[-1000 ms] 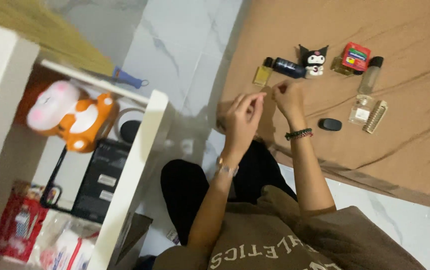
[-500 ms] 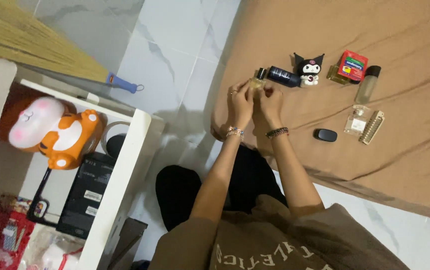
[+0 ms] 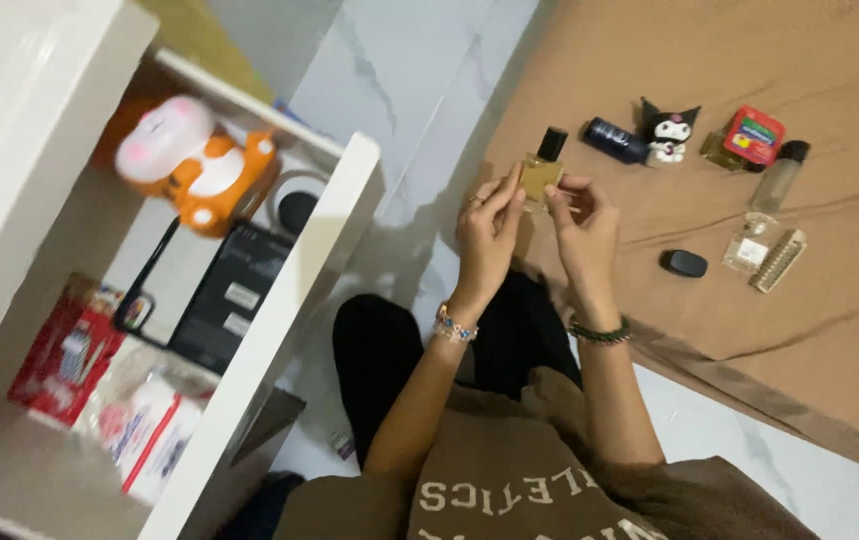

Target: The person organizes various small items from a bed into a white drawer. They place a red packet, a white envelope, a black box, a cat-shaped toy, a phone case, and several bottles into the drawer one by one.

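The lower part of the small perfume bottle (image 3: 542, 172) is hidden behind the fingers, and its yellow glass is a little blurred — only the black cap shows clearly. The left hand (image 3: 485, 235) and the right hand (image 3: 582, 222) hold the bottle together, lifted above the edge of the brown cloth (image 3: 750, 330). Both grips are closed on it with the fingertips — left on one side, right on the other. Beside them a white shelf (image 3: 280, 300) is cut off by the frame.
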